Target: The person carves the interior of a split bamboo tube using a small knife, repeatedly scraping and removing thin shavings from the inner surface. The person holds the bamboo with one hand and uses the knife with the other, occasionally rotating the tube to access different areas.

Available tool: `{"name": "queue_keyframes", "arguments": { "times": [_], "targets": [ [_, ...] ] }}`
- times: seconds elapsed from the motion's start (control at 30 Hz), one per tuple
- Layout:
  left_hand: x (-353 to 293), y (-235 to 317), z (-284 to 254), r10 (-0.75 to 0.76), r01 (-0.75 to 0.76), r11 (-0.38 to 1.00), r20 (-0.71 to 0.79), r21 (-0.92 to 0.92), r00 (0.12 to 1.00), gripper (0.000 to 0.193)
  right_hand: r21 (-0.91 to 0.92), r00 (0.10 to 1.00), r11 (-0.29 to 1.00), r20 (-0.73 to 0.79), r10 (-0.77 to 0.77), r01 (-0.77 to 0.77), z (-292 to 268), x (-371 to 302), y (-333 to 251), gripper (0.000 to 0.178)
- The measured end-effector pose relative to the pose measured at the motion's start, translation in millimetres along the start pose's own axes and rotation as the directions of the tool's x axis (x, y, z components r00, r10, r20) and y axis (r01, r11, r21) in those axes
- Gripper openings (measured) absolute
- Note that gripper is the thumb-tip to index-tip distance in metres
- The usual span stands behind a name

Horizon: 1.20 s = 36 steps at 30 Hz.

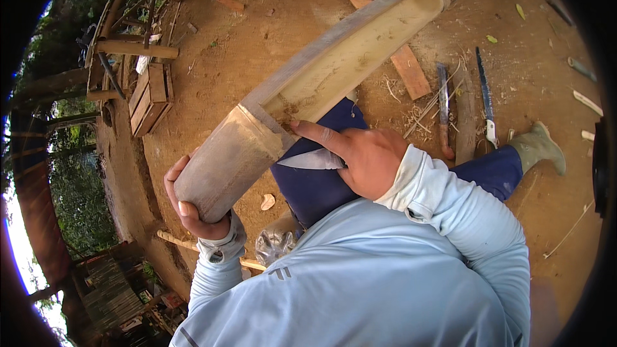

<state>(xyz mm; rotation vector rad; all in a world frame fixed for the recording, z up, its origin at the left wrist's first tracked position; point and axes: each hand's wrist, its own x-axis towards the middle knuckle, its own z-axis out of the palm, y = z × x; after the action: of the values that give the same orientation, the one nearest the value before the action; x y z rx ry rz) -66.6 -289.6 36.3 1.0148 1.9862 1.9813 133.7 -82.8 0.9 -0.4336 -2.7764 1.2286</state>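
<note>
A: While the left hand [193, 209] cups the near end of the split bamboo culm [321, 83], where does that culm lie?

B: It runs from near left to far right across the lap; the right hand [366, 160] grips a knife [312, 160], forefinger extended onto the cut edge.

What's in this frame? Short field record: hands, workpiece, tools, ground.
left hand: left hand grips the near end of the long split bamboo trunk section from below
right hand: right hand holds a pointed steel knife blade, forefinger stretched to the bamboo's cut edge
workpiece: pale hollow inside faces up, grey outer skin on the near end, lying across the lap
tools on ground: blue-bladed hand saw; dark long-bladed knife
ground: bare brown earth floor with shavings; reddish flat wooden plank
other: wooden crate at left
</note>
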Motion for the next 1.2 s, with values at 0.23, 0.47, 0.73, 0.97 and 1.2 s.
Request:
{"name": "queue_keyframes", "arguments": {
  "times": [0.23, 0.47, 0.73, 0.97, 1.2],
  "targets": [
    [-0.2, -3.1, -4.2, -0.026, 0.025, 0.999, -0.004, -0.039, 1.000, 0.074, 0.086, 0.996, 0.995, -0.069, 0.052, -0.046, -8.0, -0.7, 20.2, 0.084],
    [0.8, -4.5, -5.7, -0.050, 0.049, 0.998, -0.024, -0.029, 0.998, 0.075, 0.037, 0.979, 0.999, -0.201, -0.011, 0.019, -14.3, -0.1, 65.7, 0.091],
    [1.2, 0.2, -1.7, -0.093, 0.091, 0.995, -0.055, -0.044, 0.994, 0.074, -0.144, 0.956, 0.969, -0.244, 0.162, -0.201, -37.1, 2.2, 115.0, 0.092],
    [1.3, 1.4, -2.8, -0.111, 0.108, 0.991, -0.042, -0.077, 0.993, 0.072, -0.183, 0.910, 0.930, -0.332, 0.247, -0.319, -54.7, 4.0, 154.3, 0.089],
    [3.1, 0.4, -2.0, -0.086, 0.083, 0.996, -0.066, -0.042, 0.994, 0.073, -0.214, 0.853, 0.861, -0.374, 0.364, -0.462, -79.0, 6.8, 202.0, 0.094]
  ]
}}
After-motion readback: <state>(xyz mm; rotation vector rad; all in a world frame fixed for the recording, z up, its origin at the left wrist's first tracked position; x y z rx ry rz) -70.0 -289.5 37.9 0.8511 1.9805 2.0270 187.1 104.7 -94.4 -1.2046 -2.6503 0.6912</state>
